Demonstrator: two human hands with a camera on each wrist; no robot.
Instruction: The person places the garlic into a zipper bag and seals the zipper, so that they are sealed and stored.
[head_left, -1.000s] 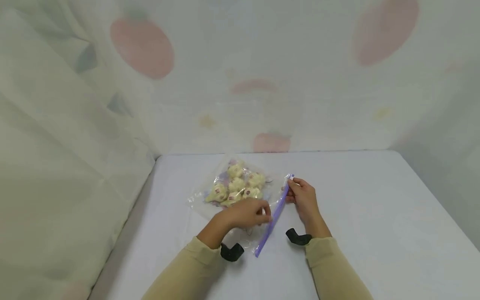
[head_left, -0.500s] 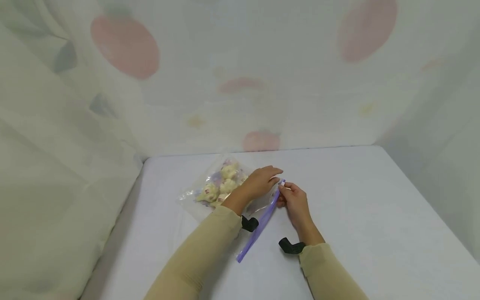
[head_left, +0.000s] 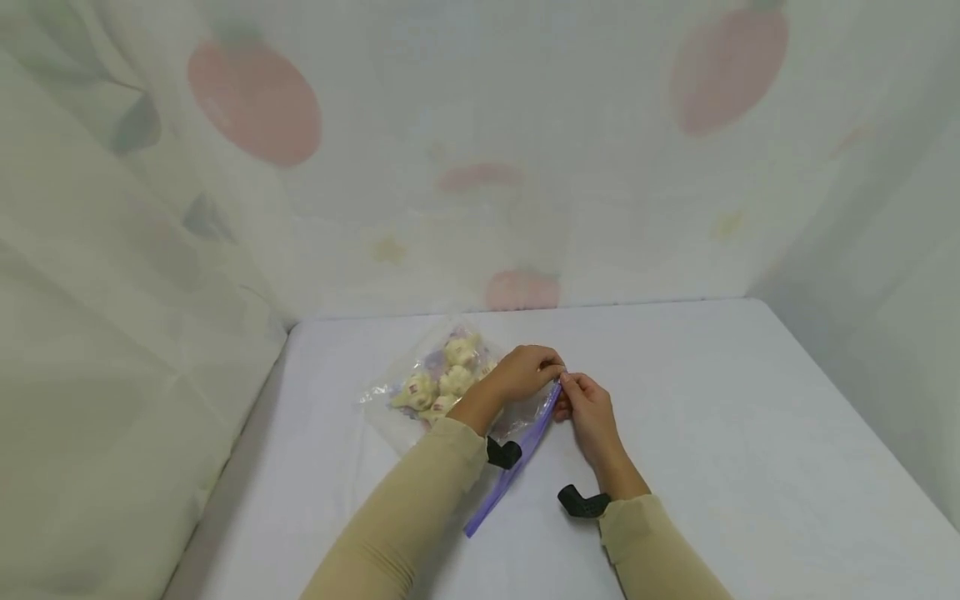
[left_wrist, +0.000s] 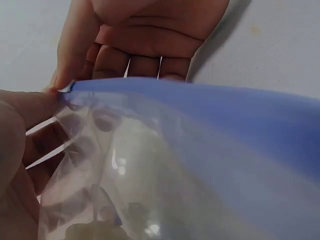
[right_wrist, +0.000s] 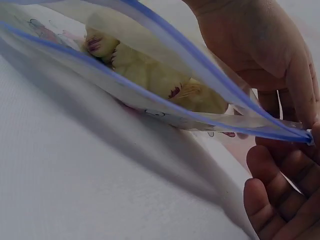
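A clear zip bag (head_left: 382, 421) lies on the table with several pale garlic bulbs (head_left: 455, 381) inside. Its purple zip strip (head_left: 483, 508) runs slantwise along the right side. At the strip's far end my left hand (head_left: 523, 372) and right hand (head_left: 592, 417) meet, both pinching the corner. A small white piece, perhaps a slider (left_wrist: 67, 88), shows between the fingertips in the left wrist view. From the right wrist, the bag's mouth gapes between two blue edges, with garlic (right_wrist: 145, 70) visible within. My left forearm covers part of the bag.
The white tabletop (head_left: 720, 450) extends to both sides of the bag. A printed cloth wall (head_left: 615, 225) rises behind it, and a draped curtain (head_left: 112, 350) stands along the left edge. A black wrist mount (head_left: 583, 502) sticks out from the right cuff.
My left hand has moved from over the bag's middle to the strip's far end, where its fingers now pinch the corner. The right hand keeps its grip there.
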